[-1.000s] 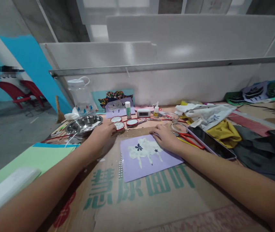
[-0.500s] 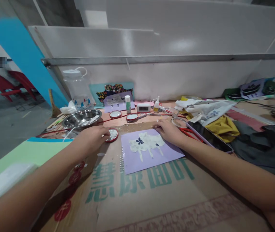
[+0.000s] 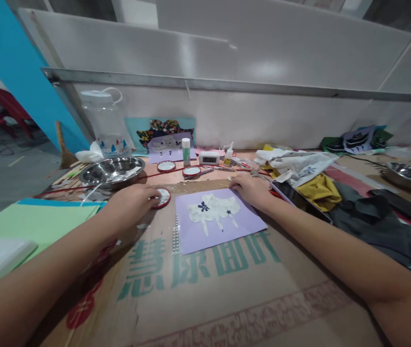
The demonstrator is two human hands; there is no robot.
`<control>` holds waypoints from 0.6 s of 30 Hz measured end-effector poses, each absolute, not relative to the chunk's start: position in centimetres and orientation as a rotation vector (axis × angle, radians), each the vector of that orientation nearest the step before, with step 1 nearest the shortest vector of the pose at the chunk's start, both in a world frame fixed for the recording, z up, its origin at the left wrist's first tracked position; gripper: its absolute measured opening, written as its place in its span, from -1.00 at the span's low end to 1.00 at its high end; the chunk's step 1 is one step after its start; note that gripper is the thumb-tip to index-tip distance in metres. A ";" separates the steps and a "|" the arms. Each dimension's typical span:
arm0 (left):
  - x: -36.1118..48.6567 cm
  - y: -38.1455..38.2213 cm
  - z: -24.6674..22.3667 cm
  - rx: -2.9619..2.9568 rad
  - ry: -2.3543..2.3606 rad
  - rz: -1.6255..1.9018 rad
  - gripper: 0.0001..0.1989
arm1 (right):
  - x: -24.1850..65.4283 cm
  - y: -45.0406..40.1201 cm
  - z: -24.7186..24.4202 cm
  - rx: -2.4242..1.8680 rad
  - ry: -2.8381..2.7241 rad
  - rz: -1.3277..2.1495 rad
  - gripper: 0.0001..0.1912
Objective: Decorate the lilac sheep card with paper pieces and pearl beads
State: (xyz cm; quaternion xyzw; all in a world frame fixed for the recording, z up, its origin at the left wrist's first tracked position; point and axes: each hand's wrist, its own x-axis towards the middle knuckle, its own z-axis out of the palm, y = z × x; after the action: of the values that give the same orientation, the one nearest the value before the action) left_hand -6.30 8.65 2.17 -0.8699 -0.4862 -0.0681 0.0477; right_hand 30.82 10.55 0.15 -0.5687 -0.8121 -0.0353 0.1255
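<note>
The left hand (image 3: pixel 133 201) has drawn a shallow round red-rimmed dish of whitish bits (image 3: pixel 170 197) nearer and away from two similar ones, a left red-rimmed dish (image 3: pixel 166 171) and a right red-rimmed dish (image 3: pixel 191 176). It now sits just left of the purple paper sheet (image 3: pixel 191 241), within easy reach of the work. The fingers grasp its left edge. The sheet lies flat on brown printed cardboard (image 3: pixel 205 299) over the tabletop, bearing a white fabric cloud shape (image 3: pixel 212 207) with dark blue flowers. The right hand (image 3: pixel 251 189) rests by its far right corner, fingers curled; whether they pinch anything, I cannot tell. A strip of small silvery beads (image 3: pixel 175 233) runs along the sheet's left edge.
</note>
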 end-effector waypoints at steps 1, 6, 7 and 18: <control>-6.2 8.6 2.2 -2.649 -1.486 -0.205 -0.67 | 31.0 10.7 0.1 -1.661 -2.366 -0.102 -0.77; -5.9 8.2 2.7 -2.651 -1.480 -0.174 -0.68 | 31.8 10.8 1.4 -1.690 -2.360 -0.106 -0.80; -5.9 8.2 2.8 -2.659 -1.469 -0.166 -0.69 | 31.8 10.7 1.8 -1.679 -2.366 -0.120 -0.79; -5.6 8.1 2.2 -2.623 -1.402 -0.176 -0.69 | 24.1 2.1 1.8 -0.832 -2.643 0.010 -0.75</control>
State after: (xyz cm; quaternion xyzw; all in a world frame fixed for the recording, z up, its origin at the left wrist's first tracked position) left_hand -5.60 8.13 2.21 -0.8775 -0.4690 -0.0590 0.0811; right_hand 24.09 2.12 1.77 -0.2950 -0.9376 0.0036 0.1842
